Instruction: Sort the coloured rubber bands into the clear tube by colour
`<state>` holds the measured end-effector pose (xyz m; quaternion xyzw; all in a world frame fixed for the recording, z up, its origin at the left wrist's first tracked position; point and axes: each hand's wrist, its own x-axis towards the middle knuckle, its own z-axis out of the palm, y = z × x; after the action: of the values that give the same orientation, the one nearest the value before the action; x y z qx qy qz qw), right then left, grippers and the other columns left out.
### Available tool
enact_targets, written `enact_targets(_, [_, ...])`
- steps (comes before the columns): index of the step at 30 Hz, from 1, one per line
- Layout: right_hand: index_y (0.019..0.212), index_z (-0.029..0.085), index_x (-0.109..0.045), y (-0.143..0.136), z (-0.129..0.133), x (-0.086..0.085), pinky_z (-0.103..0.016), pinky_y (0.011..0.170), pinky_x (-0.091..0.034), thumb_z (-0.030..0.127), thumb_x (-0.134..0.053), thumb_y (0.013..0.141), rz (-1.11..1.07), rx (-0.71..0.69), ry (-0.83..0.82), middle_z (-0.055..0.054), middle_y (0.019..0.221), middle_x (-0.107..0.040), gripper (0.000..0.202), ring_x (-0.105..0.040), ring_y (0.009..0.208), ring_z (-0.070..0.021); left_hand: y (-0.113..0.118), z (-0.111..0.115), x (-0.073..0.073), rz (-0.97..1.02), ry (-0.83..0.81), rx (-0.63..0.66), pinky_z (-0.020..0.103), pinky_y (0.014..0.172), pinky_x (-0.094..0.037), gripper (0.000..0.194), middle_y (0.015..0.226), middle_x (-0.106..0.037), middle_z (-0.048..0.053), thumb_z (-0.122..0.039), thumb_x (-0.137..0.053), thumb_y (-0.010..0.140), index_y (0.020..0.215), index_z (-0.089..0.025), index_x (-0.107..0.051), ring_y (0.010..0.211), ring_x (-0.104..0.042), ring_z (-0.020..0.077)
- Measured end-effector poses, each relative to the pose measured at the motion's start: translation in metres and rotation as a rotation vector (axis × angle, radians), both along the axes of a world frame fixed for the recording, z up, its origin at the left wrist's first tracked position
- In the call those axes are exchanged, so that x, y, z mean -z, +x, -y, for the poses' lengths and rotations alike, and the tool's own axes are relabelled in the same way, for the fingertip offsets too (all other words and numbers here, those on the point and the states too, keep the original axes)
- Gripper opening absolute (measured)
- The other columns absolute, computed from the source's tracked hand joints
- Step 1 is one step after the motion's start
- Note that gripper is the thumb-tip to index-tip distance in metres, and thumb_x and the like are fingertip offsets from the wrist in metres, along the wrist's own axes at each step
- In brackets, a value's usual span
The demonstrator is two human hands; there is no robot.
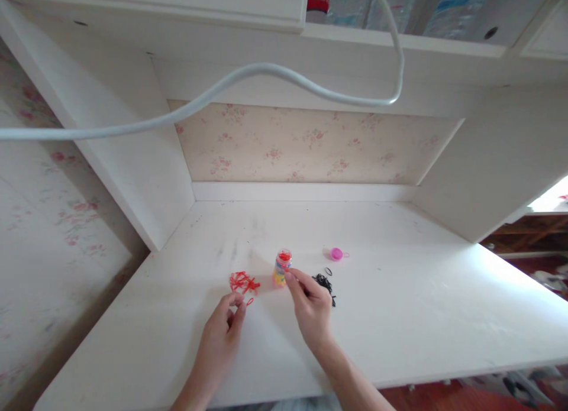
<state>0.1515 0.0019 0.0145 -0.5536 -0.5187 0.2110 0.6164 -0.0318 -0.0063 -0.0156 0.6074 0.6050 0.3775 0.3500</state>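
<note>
My left hand [224, 322] is closed in a pinch, with a small red rubber band [249, 301] sticking out at its fingertips. Just beyond it lies a loose pile of red rubber bands [242, 282]. A small clear bottle [280, 276] with a colourful label stands upright and uncapped, red bands showing inside its mouth. My right hand [313, 307] is pinched in front of the bottle, its fingertips overlapping the bottle's right side. A trace of red shows at those fingertips, too small to make out. Black rubber bands [325, 282] lie partly hidden behind the right hand.
A pink cap [336, 254] with a small loop lies right of the bottle, and a single black band [329, 271] is nearer. The white desk [421, 304] has side panels and a back wall. A white cable [266, 70] hangs across the upper view.
</note>
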Motion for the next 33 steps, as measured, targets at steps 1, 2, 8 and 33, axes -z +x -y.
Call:
enact_targets(1, [0.088, 0.016, -0.075, 0.004, -0.003, -0.004, -0.02, 0.048, -0.036, 0.041, -0.06, 0.085, -0.028, 0.031, -0.002, 0.001, 0.059, -0.056, 0.029, -0.042, 0.051, -0.0093, 0.001, 0.0, 0.0, -0.026, 0.015, 0.009, 0.026, 0.047, -0.038, 0.041, 0.06, -0.057, -0.003, -0.055, -0.045, 0.086, 0.102, -0.019, -0.057, 0.05, -0.053, 0.0158])
enact_targets(2, [0.089, 0.017, -0.075, 0.008, -0.006, -0.009, -0.021, 0.048, -0.036, 0.042, -0.061, 0.084, -0.042, 0.047, -0.004, 0.001, 0.06, -0.056, 0.029, -0.042, 0.051, -0.0095, 0.001, 0.001, 0.0, -0.056, 0.031, 0.02, 0.026, 0.048, -0.038, 0.04, 0.062, -0.058, -0.002, -0.053, -0.043, 0.087, 0.103, -0.019, -0.057, 0.052, -0.054, 0.0164])
enact_targets(8, [0.09, 0.017, -0.075, 0.025, -0.025, -0.036, -0.02, 0.043, -0.028, 0.044, -0.058, 0.085, 0.118, -0.025, -0.06, 0.005, 0.048, -0.038, 0.033, -0.032, 0.046, -0.0082, 0.002, 0.001, 0.002, -0.17, 0.085, 0.07, 0.027, 0.053, -0.041, 0.033, 0.072, -0.063, 0.001, -0.044, -0.039, 0.091, 0.107, -0.02, -0.056, 0.058, -0.057, 0.0167])
enact_targets(33, [0.108, 0.029, -0.064, 0.028, -0.03, -0.045, -0.022, 0.054, -0.031, 0.023, -0.048, 0.083, 1.031, -0.11, -0.183, 0.002, 0.066, -0.069, 0.031, -0.06, 0.055, -0.0144, 0.004, 0.001, -0.001, -0.199, 0.112, 0.15, 0.028, 0.065, -0.048, 0.03, 0.093, -0.068, 0.006, -0.04, -0.038, 0.091, 0.105, -0.021, -0.057, 0.067, -0.061, 0.0158])
